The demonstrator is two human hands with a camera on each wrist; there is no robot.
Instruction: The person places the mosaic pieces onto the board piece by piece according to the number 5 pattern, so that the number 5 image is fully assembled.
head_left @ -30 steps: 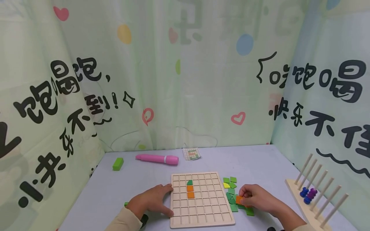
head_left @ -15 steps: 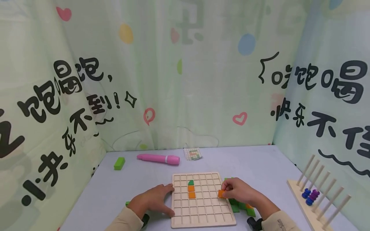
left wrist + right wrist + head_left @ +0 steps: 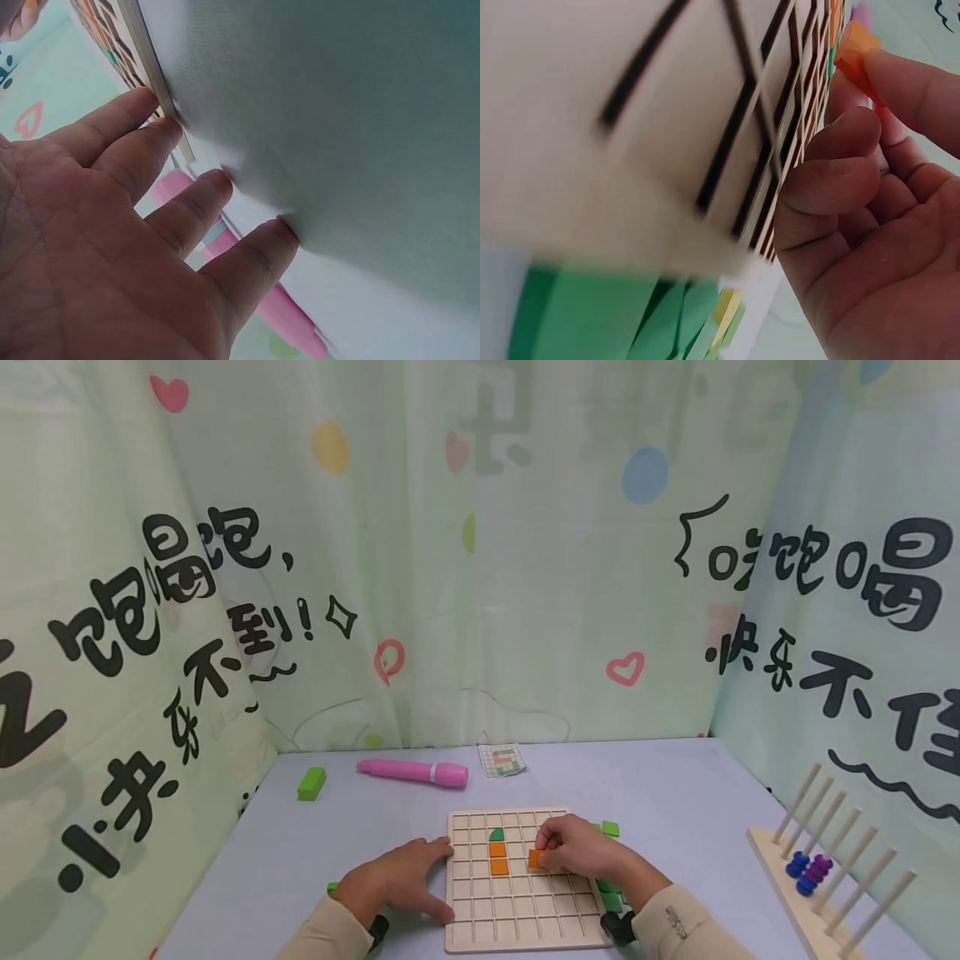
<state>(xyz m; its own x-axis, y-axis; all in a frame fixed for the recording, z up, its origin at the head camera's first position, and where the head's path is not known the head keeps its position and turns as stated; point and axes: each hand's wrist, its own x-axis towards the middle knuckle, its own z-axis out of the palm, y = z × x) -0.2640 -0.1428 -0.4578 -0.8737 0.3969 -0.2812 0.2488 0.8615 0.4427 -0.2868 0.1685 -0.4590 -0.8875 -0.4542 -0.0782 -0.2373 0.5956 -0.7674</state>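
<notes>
Right hand (image 3: pixel 583 848)'s pinching an orange tile (image 3: pixel 535 859) over the grid board (image 3: pixel 517 910); left hand (image 3: pixel 401 877)'s spread against its edge. Bringing the tile down tilted could snag it, probably popping it loose.

Gridded board (image 3: pixel 525 906) and peg rack (image 3: pixel 786 892) on table (image 3: pixel 637 781)

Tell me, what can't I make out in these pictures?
- Card: pattern too small, head view.
- Green tiles: some hidden by the right hand and wrist, head view.
- Peg stand: near end cut off by the bottom edge, head view.
- Board: nearest part blurred, right wrist view.
</notes>
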